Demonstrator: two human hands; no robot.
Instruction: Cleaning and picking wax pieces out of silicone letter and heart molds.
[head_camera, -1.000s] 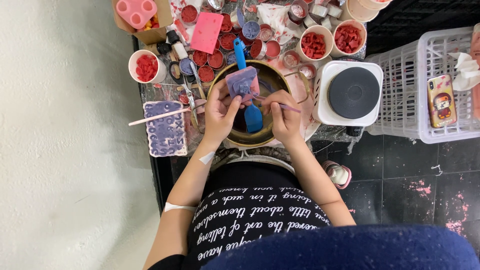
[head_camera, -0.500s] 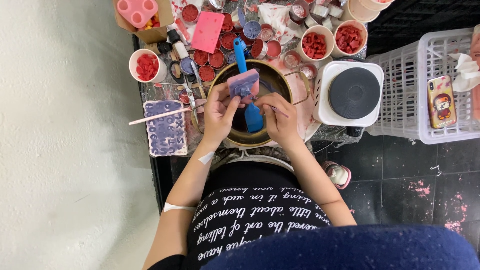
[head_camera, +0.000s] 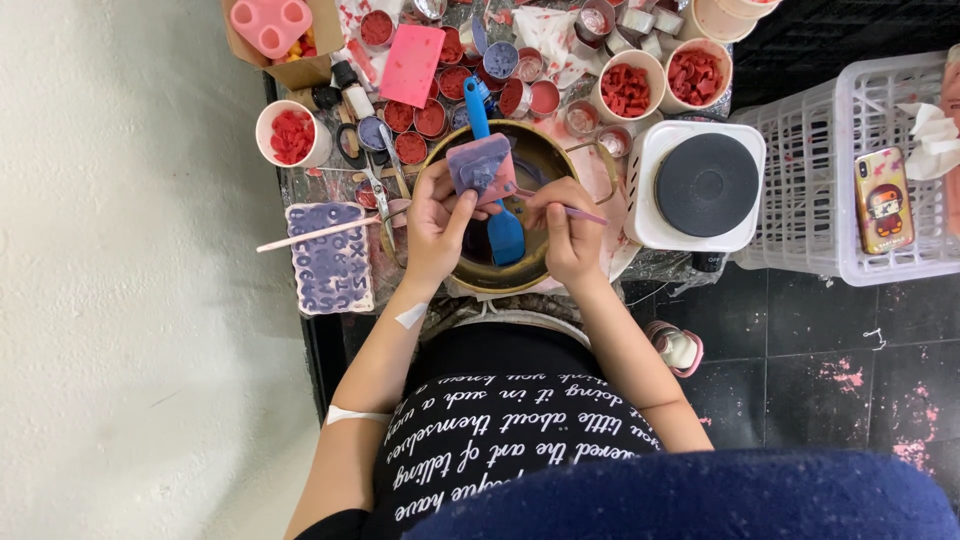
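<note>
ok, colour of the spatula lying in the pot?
Blue spatula, handle and blade alike, lying across the brass-coloured pot. Head view shows it best.

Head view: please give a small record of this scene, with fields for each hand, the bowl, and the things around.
left hand: holds a small purple-pink mould over the bowl
right hand: holds a thin stick, tip pointing toward the mould
bowl: round, dark inside, with a blue spatula resting in it
left of bowl: purple letter mould, scissors, cup of red pieces
right of bowl: hot plate, white basket with a phone
behind bowl: many small tins of red wax
</note>
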